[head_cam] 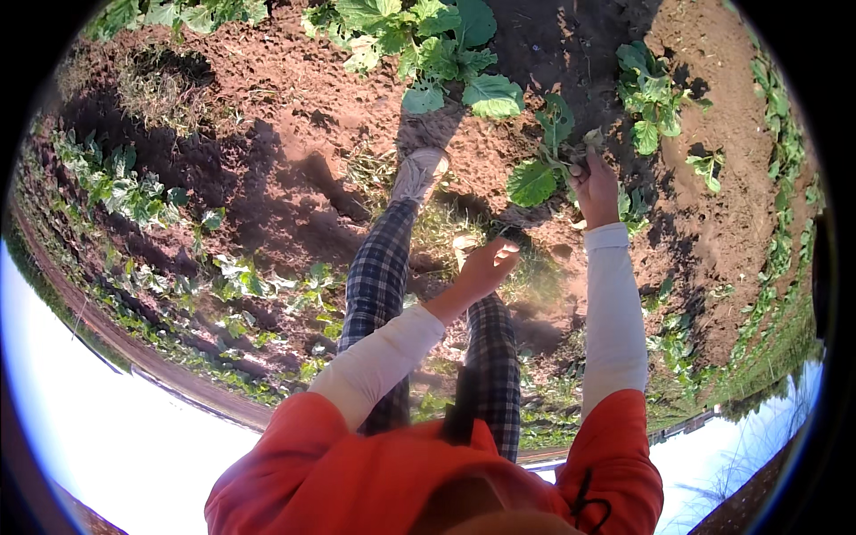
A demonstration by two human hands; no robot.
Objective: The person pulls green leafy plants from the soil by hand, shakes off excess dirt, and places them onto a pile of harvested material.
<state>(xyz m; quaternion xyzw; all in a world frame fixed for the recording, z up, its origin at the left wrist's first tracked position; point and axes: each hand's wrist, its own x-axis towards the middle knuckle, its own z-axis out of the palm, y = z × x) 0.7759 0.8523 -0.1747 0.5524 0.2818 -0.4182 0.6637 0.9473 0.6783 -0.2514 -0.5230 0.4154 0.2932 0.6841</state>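
Observation:
My right hand (pixel 596 189) reaches forward with its fingers pinched on a small wilted grey-green plant piece (pixel 592 138). Just left of those fingers stands a leafy green crop plant (pixel 533 182), with a holed upper leaf (pixel 556 122); their overlap hides whether the held piece is joined to it. Lower and nearer my body, my left hand (pixel 486 266) hovers in front of my shin and shoe, fingers curled. The inside of that hand is turned away, so whether anything is in it cannot be seen.
A large leafy plant (pixel 428 50) with holed leaves grows ahead of my forward shoe (pixel 421 170). Another plant (pixel 647 93) stands to the right, beside a smaller seedling (pixel 707 167). Weedy grass (pixel 535 271) lies around my feet; crop rows (pixel 127 184) run across reddish soil.

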